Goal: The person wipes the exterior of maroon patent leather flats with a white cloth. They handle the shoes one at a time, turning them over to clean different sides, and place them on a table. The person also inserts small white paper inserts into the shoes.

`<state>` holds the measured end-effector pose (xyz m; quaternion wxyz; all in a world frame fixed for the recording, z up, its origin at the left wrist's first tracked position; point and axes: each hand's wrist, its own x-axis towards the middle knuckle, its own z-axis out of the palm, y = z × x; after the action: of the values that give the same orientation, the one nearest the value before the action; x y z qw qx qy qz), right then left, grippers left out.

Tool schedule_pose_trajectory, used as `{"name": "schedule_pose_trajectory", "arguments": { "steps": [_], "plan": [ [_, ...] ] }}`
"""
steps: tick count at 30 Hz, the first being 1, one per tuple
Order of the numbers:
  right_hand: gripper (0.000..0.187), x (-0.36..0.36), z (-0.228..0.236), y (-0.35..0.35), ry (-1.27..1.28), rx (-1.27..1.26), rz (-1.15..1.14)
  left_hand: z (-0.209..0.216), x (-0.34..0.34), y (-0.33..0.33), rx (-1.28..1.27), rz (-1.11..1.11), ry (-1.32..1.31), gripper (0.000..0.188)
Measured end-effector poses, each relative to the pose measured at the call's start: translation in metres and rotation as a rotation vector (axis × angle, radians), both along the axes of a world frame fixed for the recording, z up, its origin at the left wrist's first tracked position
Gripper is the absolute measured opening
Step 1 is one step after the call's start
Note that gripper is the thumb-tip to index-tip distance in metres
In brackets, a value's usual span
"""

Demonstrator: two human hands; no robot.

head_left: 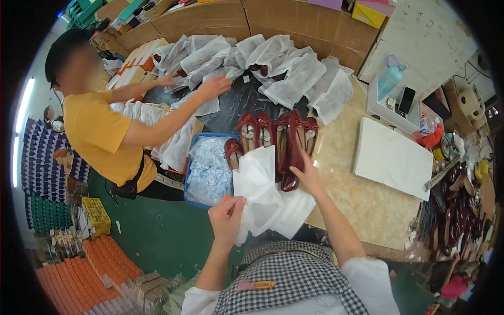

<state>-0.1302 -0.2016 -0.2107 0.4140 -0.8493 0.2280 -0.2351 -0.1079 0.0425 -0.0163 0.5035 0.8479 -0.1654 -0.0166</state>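
Note:
My left hand point(227, 216) pinches the edge of a thin white bag point(255, 181), fingers closed, a small orange patch showing at a fingertip. My right hand point(307, 177) grips a glossy burgundy ballet flat point(294, 142), held toe toward me beside the white bag. Another burgundy shoe point(289, 181) lies just under it, partly hidden. Behind, several more burgundy flats with bows point(249, 131) stand in a row on the dark tabletop. More thin white bags point(291, 212) lie stacked beneath my hands at the table's near edge.
A blue basket point(186, 185) of clear bluish packets stands left of the bags. At far left a co-worker in a yellow shirt point(100, 123) reaches toward white-bagged shoes point(210, 55). Right of me are a white board point(391, 157), a bin with a bottle point(391, 79), and piled burgundy shoes point(451, 210).

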Motion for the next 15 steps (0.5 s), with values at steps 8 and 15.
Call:
{"name": "schedule_pose_trajectory", "arguments": {
  "steps": [8, 15],
  "plan": [
    [0.042, -0.087, 0.154, -0.047, 0.144, 0.441, 0.448, -0.003, 0.024, -0.023, 0.121, 0.031, -0.289, 0.011],
    [0.037, -0.14, 0.233, -0.015, 0.473, 0.431, 0.762, -0.004, -0.04, -0.048, 0.053, -0.472, -0.207, 0.012]
  ]
}}
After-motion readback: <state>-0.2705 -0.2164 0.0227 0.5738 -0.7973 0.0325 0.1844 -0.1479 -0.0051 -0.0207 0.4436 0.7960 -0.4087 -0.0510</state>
